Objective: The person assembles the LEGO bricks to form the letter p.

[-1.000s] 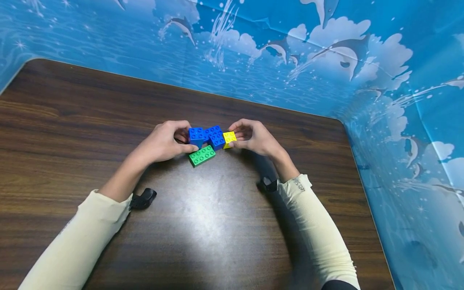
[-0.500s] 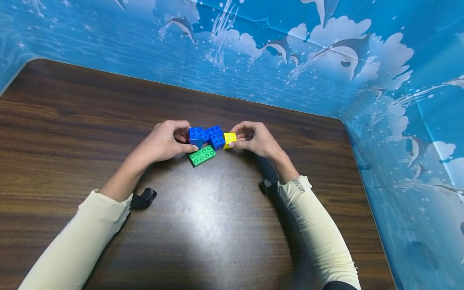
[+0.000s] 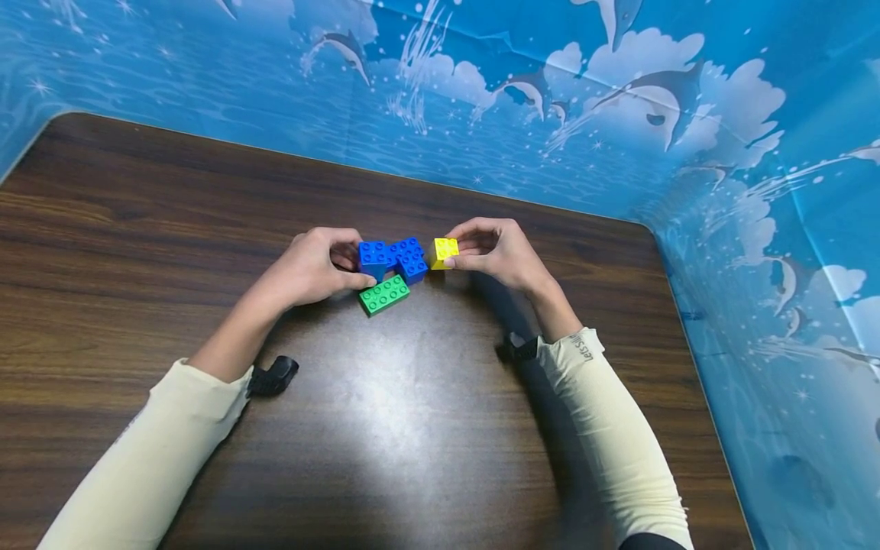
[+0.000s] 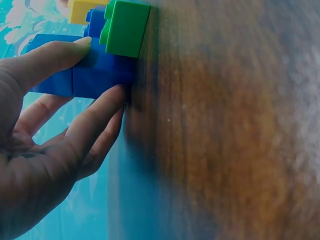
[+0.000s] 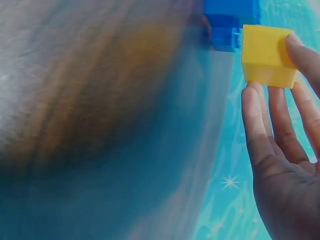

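My left hand (image 3: 312,267) grips a tall blue stack of toy building bricks (image 3: 373,256) between thumb and fingers. In the left wrist view, a seam runs across this blue stack (image 4: 100,80), and its bottom meets the table. Another studded blue brick (image 3: 411,263) stands just right of it, joined by lower blue studs. A green brick (image 3: 385,296) lies in front, near the left thumb. My right hand (image 3: 505,253) pinches a yellow brick (image 3: 445,250). The right wrist view has the yellow brick (image 5: 269,55) raised off the table, apart from the blue bricks (image 5: 227,25).
The bricks sit toward the far side of a dark wood-grain table (image 3: 275,458). A blue dolphin-print sheet (image 3: 241,92) hangs behind the table's back edge and along its right side. Black straps with small devices (image 3: 273,376) circle both wrists.
The right hand has lifted the yellow brick away from the blue bricks, slightly up and to the right. The left hand, blue bricks and green brick have stayed put.
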The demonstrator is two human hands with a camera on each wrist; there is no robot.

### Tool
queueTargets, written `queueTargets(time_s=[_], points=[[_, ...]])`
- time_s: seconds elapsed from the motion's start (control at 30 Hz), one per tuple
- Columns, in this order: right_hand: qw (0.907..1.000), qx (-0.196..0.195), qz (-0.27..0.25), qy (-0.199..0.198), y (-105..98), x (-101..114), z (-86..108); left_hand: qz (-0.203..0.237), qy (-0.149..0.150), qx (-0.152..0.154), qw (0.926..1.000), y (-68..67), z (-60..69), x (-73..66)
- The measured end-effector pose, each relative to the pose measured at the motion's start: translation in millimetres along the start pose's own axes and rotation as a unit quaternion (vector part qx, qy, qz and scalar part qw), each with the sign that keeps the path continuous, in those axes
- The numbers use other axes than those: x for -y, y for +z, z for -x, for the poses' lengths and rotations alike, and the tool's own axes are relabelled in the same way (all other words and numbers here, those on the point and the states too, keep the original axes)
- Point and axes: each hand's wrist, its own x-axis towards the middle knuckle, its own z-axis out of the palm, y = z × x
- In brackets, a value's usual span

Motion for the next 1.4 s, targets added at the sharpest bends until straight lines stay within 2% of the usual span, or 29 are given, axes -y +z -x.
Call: queueTargets(time_s=[0.1, 0.43, 1.0, 1.4], points=[[1.0, -0.004, -0.006, -0.002, -1.3, 6.2, -1.1, 0.001, -0.002, -0.001, 1.0, -0.2, 0.0, 0.2], [0.9994, -0.001, 0.022, -0.028, -0.3, 30.5, -6.8, 0.001, -0.007, 0.001, 1.0, -0.3, -1.3, 0.4], [0.9976, 0.036, 0.012, -0.058, 14.6, 70.8, -17.0, 0.009, -0.003, -0.005, 0.9999, -0.7, -2.2, -0.7], [0.9968, 0.045, 0.002, -0.066, 27.2, 82.7, -24.8, 0.014, 0.0, -0.008, 0.9999, -1.1, -1.9, -0.2]])
